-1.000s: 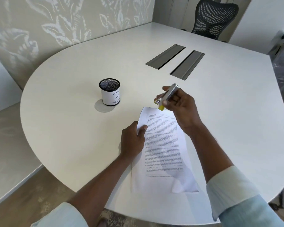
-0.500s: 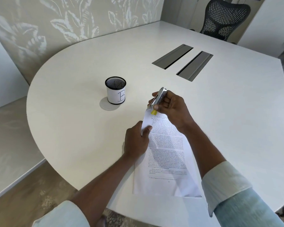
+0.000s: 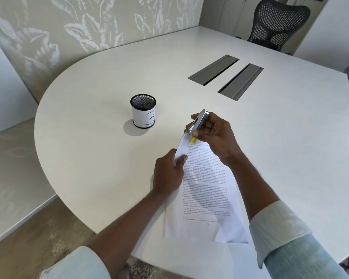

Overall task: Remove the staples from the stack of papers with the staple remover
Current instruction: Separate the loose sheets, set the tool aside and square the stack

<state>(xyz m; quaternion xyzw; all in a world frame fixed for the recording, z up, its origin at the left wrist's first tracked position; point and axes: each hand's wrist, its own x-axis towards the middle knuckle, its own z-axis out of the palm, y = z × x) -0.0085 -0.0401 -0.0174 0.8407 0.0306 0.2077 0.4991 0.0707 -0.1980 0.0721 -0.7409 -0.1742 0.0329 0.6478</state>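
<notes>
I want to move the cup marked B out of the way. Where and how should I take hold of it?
Grip the cup round its white side wall, probably coming in level from the near side with the left hand, the nearer one. It stands upright, round, handle-free, with bare table around it. The right hand already holds the staple remover.

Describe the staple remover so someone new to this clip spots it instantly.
On the white table, follow the stack of papers to its far corner. There the right hand holds the staple remover: a slim metal tool, the only thing with a yellow tip.
</notes>
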